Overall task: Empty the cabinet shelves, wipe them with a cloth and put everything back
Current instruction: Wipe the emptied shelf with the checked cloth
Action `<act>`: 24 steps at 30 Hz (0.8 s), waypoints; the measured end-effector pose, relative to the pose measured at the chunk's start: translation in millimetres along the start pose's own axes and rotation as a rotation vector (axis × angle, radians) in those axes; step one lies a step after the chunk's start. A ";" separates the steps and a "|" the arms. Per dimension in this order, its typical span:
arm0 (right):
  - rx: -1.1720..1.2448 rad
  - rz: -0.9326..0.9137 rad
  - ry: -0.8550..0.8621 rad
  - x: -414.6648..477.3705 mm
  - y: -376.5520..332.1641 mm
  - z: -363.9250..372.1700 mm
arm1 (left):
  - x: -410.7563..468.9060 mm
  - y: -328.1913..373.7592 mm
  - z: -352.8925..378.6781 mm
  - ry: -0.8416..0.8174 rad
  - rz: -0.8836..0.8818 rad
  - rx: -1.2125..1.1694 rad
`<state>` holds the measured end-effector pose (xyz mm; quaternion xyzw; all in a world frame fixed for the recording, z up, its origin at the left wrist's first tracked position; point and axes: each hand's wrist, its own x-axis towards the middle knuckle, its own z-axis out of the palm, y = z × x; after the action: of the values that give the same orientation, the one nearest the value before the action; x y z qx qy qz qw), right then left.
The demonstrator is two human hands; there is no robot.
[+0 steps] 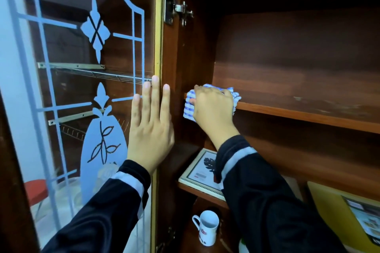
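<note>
**Cloth at the shelf's near corner**

Cloth [211, 100], blue-and-white checked, is bunched under our right hand [212, 107] at the left front edge of the upper shelf [304, 115], part of it hanging over the lip. We judge it soft and light, easy to wad; it should be taken as a loose pad under the palm so it spreads flat on the board, not pinched at a corner.

Nearest us, both dark sleeves reach up and forward. Our left hand [151, 127] lies flat and empty, fingers [155, 96] straight and together, pressed against the frame of the open glass door [82, 68]. The right wrist is bent back and the fingers curl down over the cloth, holding it against the shelf edge.

Farther in, the upper shelf is bare; pale smears show toward its right side, so wiping looks unfinished. Below, a spiral notebook [201, 172] lies on the next shelf and a white mug [206, 227] stands lower, so we judge those levels are not yet emptied.
</note>
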<state>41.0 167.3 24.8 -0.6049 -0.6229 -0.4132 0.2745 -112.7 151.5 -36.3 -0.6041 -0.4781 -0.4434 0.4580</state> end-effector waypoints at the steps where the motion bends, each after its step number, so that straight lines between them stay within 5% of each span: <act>1: -0.010 0.006 0.016 -0.4 1.0 0.9 | 0.0 -0.1 -0.5 0.004 0.005 0.000; 15: -0.045 0.159 0.278 -17.0 -0.9 16.6 | -3.0 0.7 -1.3 0.003 0.015 -0.006; 24: -0.031 0.099 0.144 -1.9 -24.2 13.7 | -2.9 1.0 -1.3 -0.021 0.012 -0.005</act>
<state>19.7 179.7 11.8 -0.6078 -0.5644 -0.4514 0.3291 -112.3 149.7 -39.0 -0.6127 -0.4782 -0.4355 0.4542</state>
